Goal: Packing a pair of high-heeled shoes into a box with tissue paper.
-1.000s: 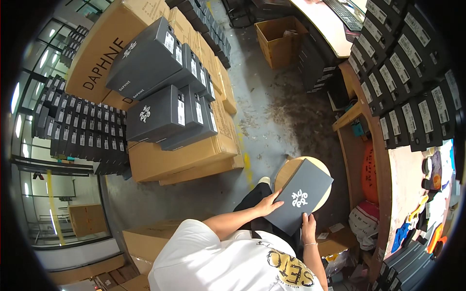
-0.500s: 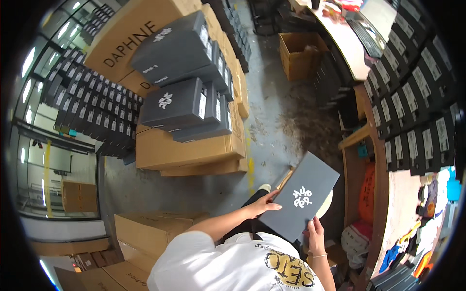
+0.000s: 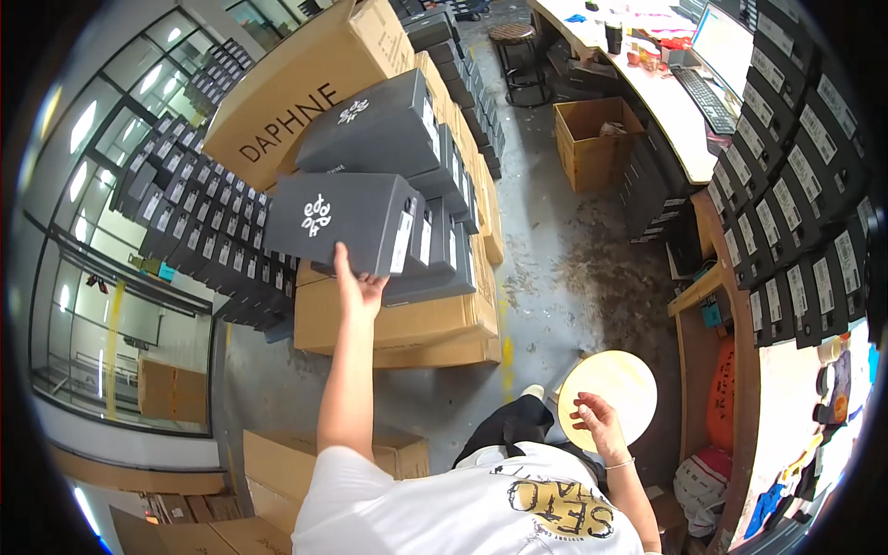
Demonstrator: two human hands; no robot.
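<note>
My left hand (image 3: pixel 356 287) reaches up and forward, its fingers gripping the near edge of a dark grey shoe box (image 3: pixel 344 220) with a white emblem on its lid. That box lies on top of a stack of like grey boxes (image 3: pixel 435 245) piled on large brown cartons (image 3: pixel 398 319). Another grey box (image 3: pixel 375 129) sits higher behind it. My right hand (image 3: pixel 597 421) hovers low with fingers loosely spread and holds nothing, just over a round pale wooden stool seat (image 3: pixel 612 393).
A big brown carton (image 3: pixel 296 88) tops the pile at the back. Rows of dark boxes (image 3: pixel 199 227) line the left. Shelves of labelled boxes (image 3: pixel 795 166) fill the right, beside a curved desk (image 3: pixel 647 83), an open carton (image 3: pixel 592 139) and a stool (image 3: pixel 509 37). Cartons (image 3: pixel 277 462) lie by my feet.
The grey box that both hands held over the stool has gone up onto the stack, carried by my left hand. My right hand has let go and stays by the stool.
</note>
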